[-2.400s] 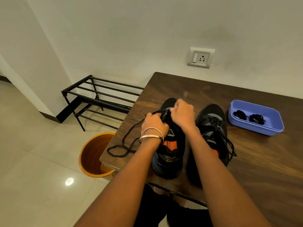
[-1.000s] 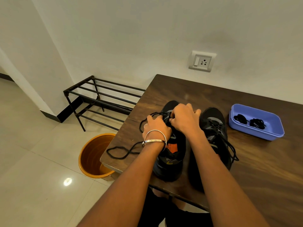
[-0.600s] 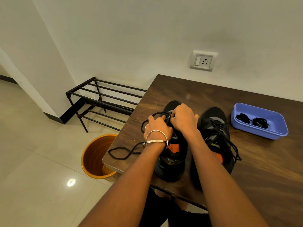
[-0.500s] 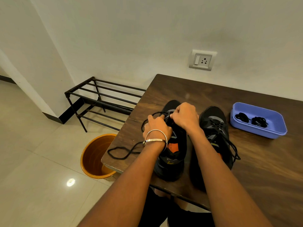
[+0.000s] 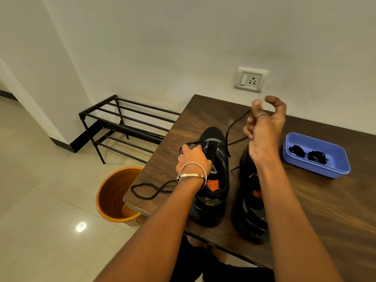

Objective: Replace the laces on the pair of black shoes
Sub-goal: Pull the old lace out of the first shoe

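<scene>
Two black shoes stand side by side on the dark wooden table (image 5: 317,208). My left hand (image 5: 193,161) presses on the left shoe (image 5: 215,180) near its front eyelets, fingers closed around a loop of its black lace (image 5: 146,190), whose loose end trails to the table's left edge. My right hand (image 5: 264,129) is raised above the right shoe (image 5: 252,210), pinching the other end of the same lace and holding it up taut from the left shoe. The right shoe's front is hidden behind my right wrist.
A blue plastic tray (image 5: 333,171) holding two coiled black laces (image 5: 309,154) sits at the table's right. On the floor to the left are an orange bucket (image 5: 114,196) below the table corner and a black metal shoe rack (image 5: 122,127). A wall socket (image 5: 250,80) is behind.
My right hand has lifted away from the left shoe, up and to the right, drawing a length of lace out with it. The left hand stays on the shoe.
</scene>
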A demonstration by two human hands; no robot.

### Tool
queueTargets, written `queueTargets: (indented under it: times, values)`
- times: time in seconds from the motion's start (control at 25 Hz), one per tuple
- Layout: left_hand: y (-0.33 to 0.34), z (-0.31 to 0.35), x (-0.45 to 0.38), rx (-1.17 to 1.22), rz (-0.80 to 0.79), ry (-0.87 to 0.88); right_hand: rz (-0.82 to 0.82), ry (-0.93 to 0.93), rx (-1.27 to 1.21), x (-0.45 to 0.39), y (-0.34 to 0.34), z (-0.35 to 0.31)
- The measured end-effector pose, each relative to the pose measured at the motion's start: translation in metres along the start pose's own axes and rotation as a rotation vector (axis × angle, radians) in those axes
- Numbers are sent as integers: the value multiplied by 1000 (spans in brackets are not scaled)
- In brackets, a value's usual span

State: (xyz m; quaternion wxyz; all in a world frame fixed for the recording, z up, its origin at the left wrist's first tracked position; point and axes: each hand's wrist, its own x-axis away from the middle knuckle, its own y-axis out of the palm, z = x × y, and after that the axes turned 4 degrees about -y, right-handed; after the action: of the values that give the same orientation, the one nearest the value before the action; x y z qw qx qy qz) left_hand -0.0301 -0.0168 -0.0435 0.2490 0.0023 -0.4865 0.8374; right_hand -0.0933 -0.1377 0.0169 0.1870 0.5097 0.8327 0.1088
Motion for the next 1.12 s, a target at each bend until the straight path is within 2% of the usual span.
queueTargets:
  times: [0.08, 0.2, 0.24, 0.32, 0.48, 0.56, 0.64, 0.72, 0.8, 0.84, 0.92, 0.96, 1.04, 1.12]
  values:
    - [0, 0, -1, -3, -2, 5, -175, -68, 538, -3, -2, 20]
    - [1, 1, -1, -18, -6, 11, -567, -80, 1259, 4, 2, 53]
    - [2, 1, -1, -23, -3, 11, -630, -41, 1396, 8, 5, 57]
    - [2, 1, -1, -25, -7, 12, -641, -44, 1540, 13, 13, 60]
    - [2, 0, -3, -23, -11, 7, -546, -153, 1550, 20, 21, 64]
    - [1, 0, -3, -24, -13, 7, -459, -134, 1379, 19, 18, 64]
    - [0, 0, -2, -25, -9, 0, -263, -27, 1006, 13, 13, 53]
    - [-1, 0, -1, -28, 0, -4, -55, 113, 399, 8, 9, 38]
    - [1, 0, -1, -39, -4, 6, 7, 260, -109, 10, 8, 29]
    - [1, 1, -1, -47, -7, 11, 9, 293, -214, 11, 9, 30]
    - [2, 3, -2, -49, -16, 15, 1, 315, -194, 12, 9, 33]
    - [3, 3, -2, -48, -19, 14, -36, 299, -71, 10, 8, 37]
    - [2, 2, -4, -46, -16, 6, -192, 170, 411, 6, 6, 46]
    - [2, 1, -4, -57, -15, 4, -445, -22, 997, 1, 5, 62]
